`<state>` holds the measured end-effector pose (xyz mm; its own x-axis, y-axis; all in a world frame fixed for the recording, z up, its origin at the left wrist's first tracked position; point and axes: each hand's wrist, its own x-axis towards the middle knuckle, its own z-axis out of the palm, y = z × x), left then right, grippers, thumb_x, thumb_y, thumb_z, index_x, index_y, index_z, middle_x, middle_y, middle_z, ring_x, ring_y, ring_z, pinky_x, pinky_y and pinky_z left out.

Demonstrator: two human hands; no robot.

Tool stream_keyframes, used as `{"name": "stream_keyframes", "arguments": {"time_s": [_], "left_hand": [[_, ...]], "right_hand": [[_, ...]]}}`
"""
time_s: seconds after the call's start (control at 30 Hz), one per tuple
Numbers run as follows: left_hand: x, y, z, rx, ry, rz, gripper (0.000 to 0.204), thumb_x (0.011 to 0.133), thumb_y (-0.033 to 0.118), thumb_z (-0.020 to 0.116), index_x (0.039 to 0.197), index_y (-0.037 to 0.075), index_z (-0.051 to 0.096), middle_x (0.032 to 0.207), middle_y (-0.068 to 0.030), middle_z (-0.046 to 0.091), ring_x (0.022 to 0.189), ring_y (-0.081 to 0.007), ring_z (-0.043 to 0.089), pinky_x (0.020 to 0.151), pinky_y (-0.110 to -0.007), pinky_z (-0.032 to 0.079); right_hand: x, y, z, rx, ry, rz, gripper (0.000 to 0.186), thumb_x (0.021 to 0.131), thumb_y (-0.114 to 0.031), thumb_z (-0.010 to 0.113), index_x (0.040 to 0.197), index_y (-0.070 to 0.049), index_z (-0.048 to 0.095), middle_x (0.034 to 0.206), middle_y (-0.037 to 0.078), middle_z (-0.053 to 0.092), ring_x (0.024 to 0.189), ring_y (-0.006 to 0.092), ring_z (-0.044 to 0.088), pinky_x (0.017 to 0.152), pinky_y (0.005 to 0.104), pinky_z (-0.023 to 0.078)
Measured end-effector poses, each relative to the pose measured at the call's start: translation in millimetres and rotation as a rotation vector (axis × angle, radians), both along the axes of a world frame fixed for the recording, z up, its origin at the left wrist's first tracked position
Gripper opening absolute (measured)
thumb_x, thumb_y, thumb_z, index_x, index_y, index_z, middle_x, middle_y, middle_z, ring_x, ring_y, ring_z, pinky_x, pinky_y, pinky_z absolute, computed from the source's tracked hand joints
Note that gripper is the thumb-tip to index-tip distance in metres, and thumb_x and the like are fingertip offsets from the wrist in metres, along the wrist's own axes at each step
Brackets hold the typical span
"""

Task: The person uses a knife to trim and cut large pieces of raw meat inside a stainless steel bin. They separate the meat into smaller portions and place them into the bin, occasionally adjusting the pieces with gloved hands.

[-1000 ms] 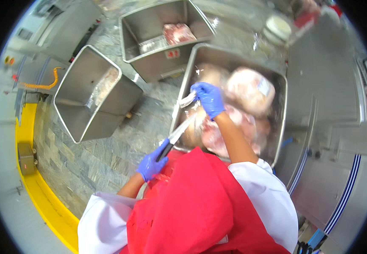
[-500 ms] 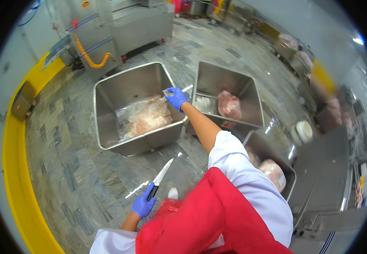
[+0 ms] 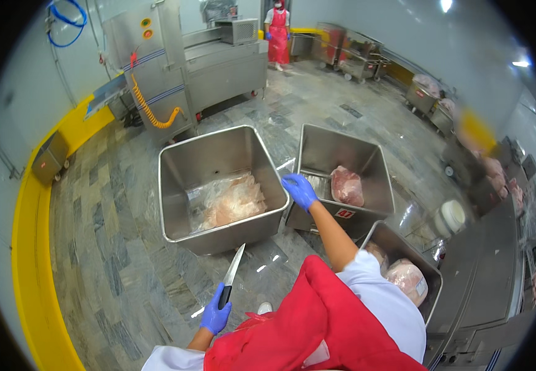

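My left hand (image 3: 215,316), in a blue glove, holds a black-handled knife (image 3: 236,266), its long blade pointing up over the tiled floor. My right hand (image 3: 299,190), also gloved, is at the right rim of the left steel tub (image 3: 197,154), fingers curled; what they hold, if anything, is unclear. That tub holds crumpled translucent plastic (image 3: 231,201) with pale material. The middle tub (image 3: 370,164), beside it, holds a red meat piece (image 3: 346,185). A lower-right tub (image 3: 429,269) holds wrapped pale meat (image 3: 407,281). My red apron covers my front.
A steel machine (image 3: 218,68) with an orange coiled hose (image 3: 153,115) stands behind. A person (image 3: 278,37) in a red apron stands at the far back. Steel carts (image 3: 359,65) line the far wall; a white round container (image 3: 448,217) and steel equipment (image 3: 478,266) are at right.
My view has swung up from the meat-filled tub to the two others and the room. My right hand moved from that tub to the left tub; the pale strip it held no longer shows.
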<state>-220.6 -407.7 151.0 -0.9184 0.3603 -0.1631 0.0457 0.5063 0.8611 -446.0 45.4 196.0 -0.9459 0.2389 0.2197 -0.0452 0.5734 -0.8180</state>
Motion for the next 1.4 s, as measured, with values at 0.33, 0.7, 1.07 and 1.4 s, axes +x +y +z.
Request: {"name": "stream_keyframes", "arguments": {"time_s": [0.33, 0.7, 1.07, 1.4], "left_hand": [[-18, 138, 46, -0.012, 0.061, -0.311, 0.079, 0.093, 0.023, 0.065, 0.161, 0.028, 0.025, 0.133, -0.0286, 0.061, 0.122, -0.0446, 0.060, 0.100, -0.045, 0.049], [81, 300, 59, 0.035, -0.034, -0.694, 0.081, 0.095, 0.035, 0.062, 0.162, 0.021, 0.020, 0.137, -0.0291, 0.058, 0.125, -0.0426, 0.059, 0.102, -0.045, 0.048], [164, 360, 6, 0.130, 0.199, -1.011, 0.079, 0.091, 0.041, 0.073, 0.156, 0.015, 0.037, 0.125, -0.0176, 0.067, 0.110, -0.0304, 0.067, 0.097, -0.040, 0.051], [111, 307, 386, 0.622, 1.073, -0.734, 0.047, 0.090, 0.012, 0.069, 0.133, -0.002, 0.063, 0.131, -0.0141, 0.067, 0.105, -0.0214, 0.063, 0.088, -0.032, 0.049]], "right_hand": [[322, 33, -79, -0.264, -0.195, -0.534, 0.039, 0.094, -0.037, 0.070, 0.106, 0.000, 0.075, 0.098, 0.016, 0.074, 0.089, 0.0252, 0.070, 0.086, 0.0373, 0.053], [419, 30, -148, -1.173, -0.327, 0.173, 0.054, 0.106, -0.047, 0.048, 0.114, 0.001, 0.071, 0.107, 0.008, 0.073, 0.090, 0.0190, 0.070, 0.087, 0.0326, 0.055], [516, 28, -97, -1.490, -0.045, -0.287, 0.043, 0.105, -0.038, 0.055, 0.123, 0.001, 0.063, 0.118, 0.014, 0.070, 0.103, 0.0238, 0.070, 0.090, 0.0374, 0.059], [657, 88, -129, -1.124, -0.052, -0.698, 0.043, 0.103, -0.036, 0.060, 0.117, 0.005, 0.064, 0.109, 0.015, 0.071, 0.094, 0.0273, 0.072, 0.081, 0.0385, 0.061]]}}
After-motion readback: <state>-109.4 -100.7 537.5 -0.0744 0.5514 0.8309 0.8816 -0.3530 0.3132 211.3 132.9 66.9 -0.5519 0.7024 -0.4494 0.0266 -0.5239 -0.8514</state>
